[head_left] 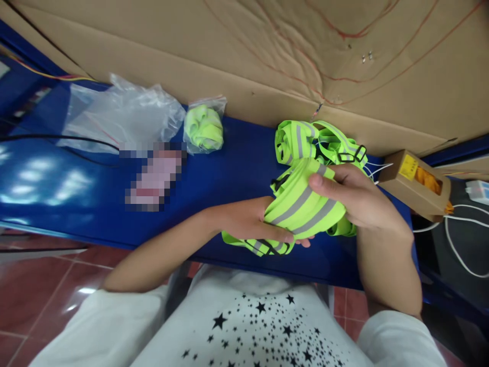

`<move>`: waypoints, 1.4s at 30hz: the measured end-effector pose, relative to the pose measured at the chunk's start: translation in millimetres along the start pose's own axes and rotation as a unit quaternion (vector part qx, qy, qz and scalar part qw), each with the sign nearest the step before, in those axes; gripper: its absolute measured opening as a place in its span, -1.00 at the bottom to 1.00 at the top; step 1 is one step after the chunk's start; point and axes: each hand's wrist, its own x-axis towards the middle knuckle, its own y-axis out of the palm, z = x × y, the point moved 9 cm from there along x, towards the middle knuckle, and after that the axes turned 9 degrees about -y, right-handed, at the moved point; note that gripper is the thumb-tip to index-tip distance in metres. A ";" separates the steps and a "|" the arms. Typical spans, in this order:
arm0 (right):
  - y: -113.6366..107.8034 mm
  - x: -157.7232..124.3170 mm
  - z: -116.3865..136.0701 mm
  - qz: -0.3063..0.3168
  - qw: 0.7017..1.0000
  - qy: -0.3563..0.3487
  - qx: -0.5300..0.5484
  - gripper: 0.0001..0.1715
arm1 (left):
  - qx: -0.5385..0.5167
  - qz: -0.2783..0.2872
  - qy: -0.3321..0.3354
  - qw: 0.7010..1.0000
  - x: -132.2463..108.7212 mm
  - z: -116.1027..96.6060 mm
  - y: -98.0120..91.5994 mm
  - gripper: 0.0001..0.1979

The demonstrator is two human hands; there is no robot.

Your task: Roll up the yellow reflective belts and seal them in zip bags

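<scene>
Between my two hands is a bundled reflective strap (301, 201), neon yellow-green with grey stripes and a black buckle at its left end. My left hand (254, 219) grips it from the lower left, the fingers partly hidden under it. From the right my right hand (353, 196) wraps round the bundle, thumb on top. A loose end with black fittings (263, 247) hangs beneath my left hand. Just behind the bundle lie more strap rolls (296, 140) of the same colour, with a black buckle on the right one.
On the blue table (244, 153), a small clear bag (204, 127) holds a yellow-green roll. Left of it lies a crumpled plastic bag (122, 112). A pixelated pinkish item (156, 178) is nearer me. A cardboard box (414, 183) and white cables stand right; a cardboard wall (252, 66) rises behind.
</scene>
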 end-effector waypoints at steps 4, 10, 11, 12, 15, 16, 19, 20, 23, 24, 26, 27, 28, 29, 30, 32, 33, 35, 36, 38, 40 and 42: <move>-2.9 13.7 -7.3 -0.059 0.998 -0.027 -0.026 -0.56 | -0.020 0.015 0.004 1.000 -5.1 -2.8 2.7 -0.63; 3.7 15.4 11.5 -0.012 0.960 -0.142 -0.242 -0.62 | -0.020 -0.054 0.027 0.998 -1.2 -0.9 -11.9 -0.64; 9.3 13.4 13.1 0.017 0.951 -0.151 -0.269 -0.56 | 0.000 -0.072 0.039 0.997 0.0 -1.8 -16.5 -0.66; 15.0 11.3 13.7 0.042 0.941 -0.158 -0.295 -0.47 | 0.017 -0.085 0.051 0.995 1.2 -2.5 -20.2 -0.67; 27.2 10.0 5.9 0.071 0.923 -0.147 -0.348 -0.24 | 0.025 -0.106 0.063 0.992 3.7 0.1 -27.8 -0.72; 28.2 11.5 2.4 0.059 0.922 -0.142 -0.354 -0.25 | 0.002 -0.117 0.052 0.992 4.3 4.1 -30.9 -0.73; 29.3 16.7 -0.2 0.015 0.912 -0.175 -0.371 -0.36 | -0.138 -0.162 -0.019 0.977 5.1 24.1 -39.9 -0.67; 28.5 17.7 1.9 0.001 0.903 -0.197 -0.381 -0.37 | -0.188 -0.169 -0.042 0.967 5.5 30.2 -40.4 -0.64; 12.0 15.6 15.6 -0.072 0.876 -0.246 -0.408 -0.45 | -0.252 -0.202 -0.035 0.946 5.6 30.0 -46.3 -0.55; 1.9 12.8 21.8 -0.105 0.868 -0.253 -0.414 -0.48 | -0.227 -0.225 -0.011 0.948 4.3 24.2 -51.5 -0.53; -21.7 5.2 33.5 -0.170 0.856 -0.251 -0.418 -0.51 | -0.130 -0.272 0.026 0.953 0.2 11.5 -60.4 -0.52; -33.6 1.0 37.8 -0.196 0.854 -0.244 -0.416 -0.51 | -0.085 -0.281 0.028 0.955 -0.7 8.3 -62.1 -0.55; -44.7 -2.7 40.7 -0.214 0.855 -0.233 -0.411 -0.50 | -0.053 -0.275 0.015 0.960 0.1 8.7 -61.4 -0.58; -54.4 -6.2 42.6 -0.228 0.858 -0.224 -0.402 -0.50 | -0.034 -0.261 -0.004 0.965 1.4 11.2 -59.5 -0.59; -62.2 -8.9 43.5 -0.235 0.863 -0.215 -0.391 -0.51 | -0.021 -0.249 -0.017 0.968 2.1 13.6 -58.0 -0.59; -71.3 -12.1 43.3 -0.236 0.875 -0.203 -0.371 -0.53 | 0.024 -0.258 -0.023 0.966 -0.1 14.2 -59.7 -0.58; -72.8 -13.2 43.7 -0.236 0.877 -0.203 -0.365 -0.54 | 0.066 -0.269 -0.021 0.961 -1.9 12.4 -61.6 -0.57; -69.3 -15.4 48.2 -0.233 0.870 -0.220 -0.376 -0.54 | 0.162 -0.278 -0.005 0.947 -4.9 5.4 -63.3 -0.59; -64.3 -16.3 51.6 -0.225 0.862 -0.232 -0.390 -0.53 | 0.205 -0.274 0.009 0.940 -6.1 1.1 -63.2 -0.61; -49.5 -18.8 59.6 -0.203 0.842 -0.261 -0.427 -0.49 | 0.254 -0.269 0.050 0.928 -10.3 -9.1 -64.3 -0.45; -31.9 -21.3 64.8 -0.174 0.824 -0.282 -0.459 -0.44 | 0.245 -0.289 0.107 0.919 -18.0 -20.5 -69.1 -0.09; -12.8 -22.8 65.2 -0.137 0.814 -0.297 -0.480 -0.41 | 0.213 -0.310 0.145 0.915 -23.5 -26.8 -72.4 0.05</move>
